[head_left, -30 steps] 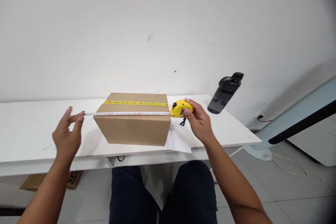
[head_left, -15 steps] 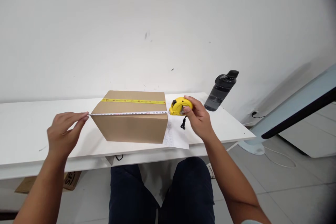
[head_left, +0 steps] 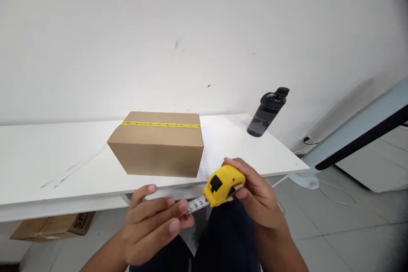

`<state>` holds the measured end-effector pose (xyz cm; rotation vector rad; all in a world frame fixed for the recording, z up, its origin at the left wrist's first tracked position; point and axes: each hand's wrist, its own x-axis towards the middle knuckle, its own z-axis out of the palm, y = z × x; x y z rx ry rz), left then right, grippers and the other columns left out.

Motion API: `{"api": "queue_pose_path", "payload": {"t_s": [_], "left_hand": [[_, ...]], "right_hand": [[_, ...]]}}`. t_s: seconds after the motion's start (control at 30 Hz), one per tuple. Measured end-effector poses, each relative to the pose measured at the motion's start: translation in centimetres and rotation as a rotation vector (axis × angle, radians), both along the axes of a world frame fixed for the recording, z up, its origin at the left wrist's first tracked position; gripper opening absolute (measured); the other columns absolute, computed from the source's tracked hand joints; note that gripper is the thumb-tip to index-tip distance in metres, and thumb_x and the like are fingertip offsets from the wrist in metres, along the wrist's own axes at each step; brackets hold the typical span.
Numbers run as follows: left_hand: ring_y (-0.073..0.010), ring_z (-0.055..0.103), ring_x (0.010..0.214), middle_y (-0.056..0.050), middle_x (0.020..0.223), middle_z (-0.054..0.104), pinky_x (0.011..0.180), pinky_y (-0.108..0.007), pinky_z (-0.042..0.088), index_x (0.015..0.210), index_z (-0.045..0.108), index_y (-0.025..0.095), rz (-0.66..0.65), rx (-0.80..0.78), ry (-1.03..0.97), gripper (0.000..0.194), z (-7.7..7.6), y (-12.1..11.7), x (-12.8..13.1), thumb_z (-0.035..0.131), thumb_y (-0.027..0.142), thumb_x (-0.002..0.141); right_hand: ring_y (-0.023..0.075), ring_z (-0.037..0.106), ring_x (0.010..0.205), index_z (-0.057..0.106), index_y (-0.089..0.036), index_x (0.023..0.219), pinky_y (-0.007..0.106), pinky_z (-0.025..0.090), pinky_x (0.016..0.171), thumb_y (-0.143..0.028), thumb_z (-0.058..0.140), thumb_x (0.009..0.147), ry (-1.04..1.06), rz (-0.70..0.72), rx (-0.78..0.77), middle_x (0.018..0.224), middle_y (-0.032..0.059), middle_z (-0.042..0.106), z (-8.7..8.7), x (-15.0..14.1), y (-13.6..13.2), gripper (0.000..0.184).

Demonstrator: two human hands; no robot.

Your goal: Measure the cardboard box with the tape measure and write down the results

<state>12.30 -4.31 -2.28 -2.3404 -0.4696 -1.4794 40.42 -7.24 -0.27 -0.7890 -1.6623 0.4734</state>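
Note:
In front of the table edge, over my lap, my right hand grips the yellow case of a tape measure. A short stretch of white blade with printed numbers sticks out of the case to the left. My left hand has its fingers around the blade's outer end, which they hide. Behind both hands sits a closed cardboard box on the white table, sealed with yellow printed tape. Neither hand touches the box.
A printed paper sheet lies partly under the box's right side. A dark water bottle stands at the table's right rear. Another cardboard box is under the white table. A pale blue upright appliance stands on the right.
Both hands have come off the box towards me and closer together, bringing the tape measure over my lap. The long blade stretched across the box has drawn in to a short piece.

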Motion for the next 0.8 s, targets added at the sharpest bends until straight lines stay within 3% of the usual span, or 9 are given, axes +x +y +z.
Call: {"api": "queue_pose_path", "payload": {"t_s": [0.07,0.13,0.23,0.3,0.37,0.5,0.6,0.7,0.8], "left_hand": [[-0.0098,0.075,0.087,0.009,0.086,0.081,0.119,-0.035,0.044,0.115,0.062,0.028,-0.101,0.047,-0.027,0.042,0.2,0.9,3.0,0.08,0.012,0.082],[-0.013,0.075,0.101,0.003,0.089,0.082,0.12,-0.038,0.043,0.112,0.063,0.022,-0.131,0.091,-0.016,0.026,0.3,1.4,5.2,0.075,0.024,0.09],[-0.0189,0.069,0.12,-0.004,0.099,0.081,0.122,-0.042,0.038,0.117,0.064,0.019,-0.054,0.13,0.003,0.035,0.2,1.6,7.3,0.057,0.049,0.1],[-0.024,0.063,0.131,-0.009,0.114,0.079,0.123,-0.047,0.035,0.122,0.064,0.018,0.037,0.093,0.004,0.041,0.9,2.0,8.5,0.052,0.051,0.101],[-0.0305,0.057,0.137,-0.012,0.129,0.072,0.123,-0.053,0.032,0.128,0.063,0.018,0.193,-0.026,0.003,0.042,2.3,3.0,9.8,0.059,0.047,0.097],[-0.0405,0.057,0.133,-0.015,0.137,0.067,0.12,-0.07,0.023,0.125,0.066,0.019,0.493,-0.356,0.077,0.044,5.3,6.1,11.9,0.067,0.047,0.091],[-0.0384,0.061,0.126,-0.014,0.131,0.071,0.118,-0.07,0.028,0.118,0.069,0.018,0.53,-0.446,0.13,0.034,6.1,6.9,11.2,0.063,0.04,0.093],[-0.0347,0.064,0.123,-0.012,0.129,0.072,0.118,-0.065,0.03,0.122,0.067,0.017,0.469,-0.342,0.178,0.032,5.9,5.5,8.3,0.054,0.032,0.097],[-0.0291,0.064,0.126,-0.01,0.135,0.069,0.12,-0.058,0.03,0.133,0.062,0.017,0.358,-0.26,0.281,0.036,6.0,3.4,4.2,0.047,0.026,0.101]], "right_hand": [[0.0216,0.066,0.092,0.058,-0.037,0.144,0.032,0.059,0.08,-0.049,0.056,0.099,0.035,-0.011,-0.034,0.107,0.0062,0.067,-0.6,-0.2,-0.4,0.047],[0.0213,0.066,0.091,0.061,-0.036,0.14,0.031,0.058,0.079,-0.049,0.059,0.098,0.069,-0.077,-0.092,0.109,0.0061,0.068,-1.4,0.2,-0.5,0.044],[0.0174,0.063,0.079,0.066,-0.033,0.134,0.028,0.056,0.068,-0.051,0.061,0.097,0.256,-0.249,-0.183,0.106,0.0054,0.069,-2.8,1.4,0.2,0.042],[0.0139,0.059,0.071,0.066,-0.032,0.132,0.024,0.051,0.059,-0.054,0.062,0.095,0.458,-0.336,-0.223,0.104,0.0043,0.068,-3.3,2.1,1.5,0.043],[0.0117,0.055,0.068,0.066,-0.031,0.128,0.022,0.045,0.053,-0.058,0.065,0.092,0.652,-0.359,-0.245,0.101,0.0029,0.066,-3.7,2.5,3.5,0.045],[0.0103,0.052,0.066,0.067,-0.027,0.107,0.02,0.042,0.051,-0.072,0.07,0.078,0.818,-0.26,-0.328,0.09,-0.0002,0.063,-4.5,2.8,7.9,0.054],[0.0092,0.046,0.059,0.066,-0.024,0.091,0.021,0.04,0.048,-0.077,0.073,0.069,0.748,-0.202,-0.426,0.077,-0.0018,0.058,-5.7,3.0,10.0,0.058],[0.0075,0.038,0.051,0.07,-0.02,0.088,0.02,0.028,0.042,-0.072,0.08,0.063,0.638,-0.145,-0.552,0.067,-0.003,0.055,-7.1,3.0,11.0,0.059],[0.0071,0.037,0.051,0.075,-0.018,0.097,0.021,0.027,0.043,-0.064,0.085,0.062,0.532,-0.104,-0.66,0.068,-0.002,0.06,-8.0,3.0,11.6,0.059]]}}
